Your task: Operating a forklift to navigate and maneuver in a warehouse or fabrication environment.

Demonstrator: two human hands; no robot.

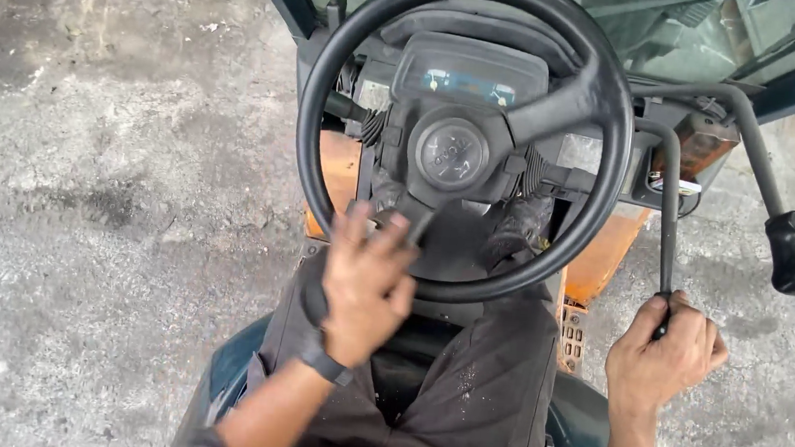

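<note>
You sit in the seat of an orange machine, looking down past your dark trousers (489, 385) at the controls. Your left hand (363, 283) rests on the lower left rim of the black steering wheel (607, 127), fingers (386, 242) spread and only loosely curled, palm laid on the rim rather than clamped round it; a dark band (326, 365) circles that wrist. The wheel fills the middle of the view, its round hub (452, 154) at the centre and a small instrument panel (471, 75) just above the hub.

Your right hand (666, 348) is well apart from the left, off to the right of the wheel, closed in a fist round the top of a thin black lever (669, 209), whose knob is hidden inside your grip. A second lever (759, 150) stands further right, ending in a free black knob (791, 252) that nothing touches. An orange lamp housing (704, 143) sits between the two levers' upper ends. Rough grey concrete ground (114, 180) lies on both sides of the machine.
</note>
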